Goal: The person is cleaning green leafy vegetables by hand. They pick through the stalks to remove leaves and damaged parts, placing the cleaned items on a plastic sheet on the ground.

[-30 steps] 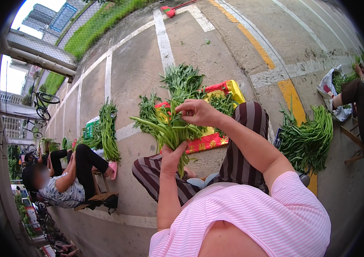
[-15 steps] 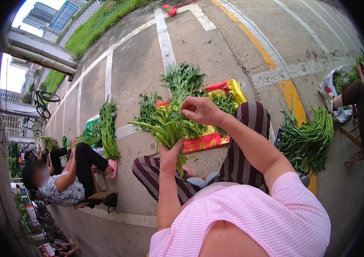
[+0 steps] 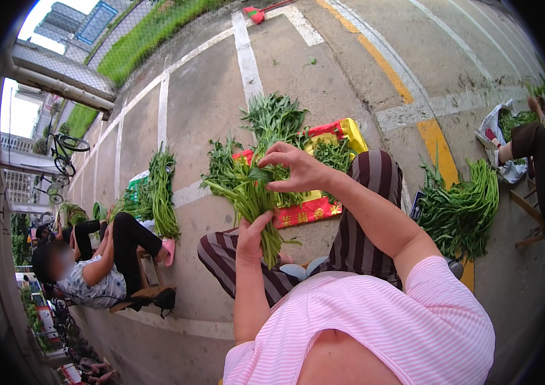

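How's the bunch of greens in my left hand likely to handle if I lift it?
The bunch of greens would probably feel semi-stiff: its stems stick out fairly straight beyond your left hand. It may splay if your grip loosens, since no tie shows. Its thin leaves look apt to bend or tear.

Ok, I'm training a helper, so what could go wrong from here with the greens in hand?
Only the left hand clasps the bunch of green stems, so some could slip out if its hold eases. The lower ends, which jut out unevenly near the striped trousers, might catch on them.
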